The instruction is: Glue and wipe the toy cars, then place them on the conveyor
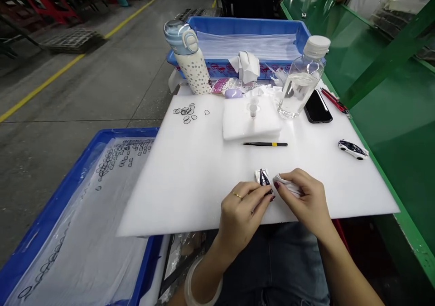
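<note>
Near the front edge of the white foam board [176,174], my left hand [243,211] pinches a small black and white part [263,177], whose lower end is between the fingertips. Just to its right, my right hand [304,197] grips a folded white cloth [288,185] between thumb and fingers. The two hands are close together but apart. Beyond them lie black tweezers [265,144] with a yellow band. A small black and white toy car [352,149] sits at the right of the board, and several thin black rings [186,110] lie at the back left.
A foam block [251,127] carries a small clear cup. Behind stand a dotted bottle [193,68], a clear bottle [299,88] and a blue crate [244,23]. A phone [317,107] and red cutter [335,101] lie right. A blue tray [68,184] with rings is lower left.
</note>
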`<state>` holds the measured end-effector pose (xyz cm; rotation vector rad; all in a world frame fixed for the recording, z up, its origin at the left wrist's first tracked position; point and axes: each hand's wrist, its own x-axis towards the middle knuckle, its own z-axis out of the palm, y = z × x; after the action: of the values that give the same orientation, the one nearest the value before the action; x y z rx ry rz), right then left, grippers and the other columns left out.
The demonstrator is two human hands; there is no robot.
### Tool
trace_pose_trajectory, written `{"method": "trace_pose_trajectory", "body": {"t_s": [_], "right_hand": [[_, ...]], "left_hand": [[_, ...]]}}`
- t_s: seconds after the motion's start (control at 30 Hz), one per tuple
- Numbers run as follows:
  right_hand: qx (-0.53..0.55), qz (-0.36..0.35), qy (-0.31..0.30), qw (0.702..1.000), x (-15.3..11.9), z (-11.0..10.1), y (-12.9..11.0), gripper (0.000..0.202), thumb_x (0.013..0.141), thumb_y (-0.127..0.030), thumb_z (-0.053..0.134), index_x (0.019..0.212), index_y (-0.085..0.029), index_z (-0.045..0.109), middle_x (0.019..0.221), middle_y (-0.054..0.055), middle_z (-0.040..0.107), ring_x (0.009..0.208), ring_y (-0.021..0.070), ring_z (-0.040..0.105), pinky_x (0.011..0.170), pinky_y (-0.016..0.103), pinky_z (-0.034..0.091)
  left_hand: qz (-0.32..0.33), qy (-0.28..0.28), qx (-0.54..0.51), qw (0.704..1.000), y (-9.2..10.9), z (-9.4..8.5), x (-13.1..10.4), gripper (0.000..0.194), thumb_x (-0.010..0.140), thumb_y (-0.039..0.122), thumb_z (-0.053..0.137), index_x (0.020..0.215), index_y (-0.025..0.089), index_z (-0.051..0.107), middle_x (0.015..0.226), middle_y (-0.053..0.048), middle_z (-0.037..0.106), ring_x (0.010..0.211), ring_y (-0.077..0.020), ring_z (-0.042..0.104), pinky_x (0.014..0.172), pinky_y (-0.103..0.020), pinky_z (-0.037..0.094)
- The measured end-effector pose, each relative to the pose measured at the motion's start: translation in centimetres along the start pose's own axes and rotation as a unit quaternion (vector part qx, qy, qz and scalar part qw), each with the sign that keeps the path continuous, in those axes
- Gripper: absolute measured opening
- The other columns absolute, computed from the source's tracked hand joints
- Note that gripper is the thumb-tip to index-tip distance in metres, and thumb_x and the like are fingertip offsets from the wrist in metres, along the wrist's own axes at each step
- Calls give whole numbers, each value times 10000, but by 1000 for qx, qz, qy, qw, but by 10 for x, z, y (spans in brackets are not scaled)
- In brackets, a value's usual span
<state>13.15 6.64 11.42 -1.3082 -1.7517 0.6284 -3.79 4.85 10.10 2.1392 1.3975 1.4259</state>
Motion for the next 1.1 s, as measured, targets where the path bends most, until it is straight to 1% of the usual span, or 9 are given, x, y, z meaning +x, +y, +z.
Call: {"method": "trace_pose_trajectory", "body": {"t_s": [0.13,0.27,0.33,0.4,0.47,0.53,0.67,0.97,1.1], "right_hand": [[-23,5,-34,999,2,-1,0,62,886,-183,686,933,-176,726,773,5,662,676,119,630,577,229,474],[-26,20,-63,997,3,-4,0,76,901,-187,678,957,-181,729,808,9,677,713,124,650,599,230,483],[-25,24,-70,997,3,-5,0,78,907,-196,676,962,-183,730,809,10,676,713,126,648,598,233,482],[-23,28,-75,997,3,-5,0,82,911,-206,675,970,-187,729,806,9,670,706,127,642,584,236,476],[-20,33,-77,996,3,-5,0,86,914,-214,674,978,-191,727,810,8,667,703,128,638,572,239,471],[-19,36,-79,996,3,-5,0,87,915,-217,675,982,-192,724,815,8,668,701,127,635,568,240,468],[-22,38,-77,996,3,-5,0,81,911,-219,681,976,-193,722,811,5,665,692,123,629,563,241,458],[-30,45,-69,996,3,0,-2,59,899,-226,686,942,-195,712,804,6,656,694,133,630,589,257,461],[-5,55,-61,997,5,-3,-3,86,936,-246,639,943,-198,710,815,14,666,718,137,621,632,269,473]], "left_hand": [[-9,-18,25,999,0,2,-1,124,877,133,715,998,131,744,855,-47,680,753,-142,680,704,-239,590],[-51,-22,17,998,-1,-1,0,175,838,137,758,1011,150,736,878,-35,680,789,-145,686,735,-245,599],[-79,-30,6,996,-3,-3,1,227,820,138,769,1044,163,735,950,-47,691,877,-164,702,802,-270,614],[-100,-40,-3,994,-4,-5,2,268,827,148,753,1094,170,727,1075,-73,704,1001,-190,708,890,-308,621],[-106,-51,-2,993,-5,-6,2,295,854,159,715,1149,175,713,1202,-95,703,1104,-212,698,953,-346,617],[-103,-59,5,993,-5,-6,2,308,875,160,683,1181,184,701,1263,-99,699,1144,-225,693,967,-378,621],[-106,-67,9,992,-5,-6,3,302,874,154,674,1173,192,698,1251,-89,714,1135,-233,699,956,-412,631],[-129,-79,-1,989,-7,-7,4,319,850,145,684,1162,209,695,1229,-75,711,1125,-237,695,954,-441,627],[-153,-93,-18,984,-6,-8,5,350,849,153,678,1191,228,685,1265,-75,697,1160,-251,676,965,-465,617]]}}
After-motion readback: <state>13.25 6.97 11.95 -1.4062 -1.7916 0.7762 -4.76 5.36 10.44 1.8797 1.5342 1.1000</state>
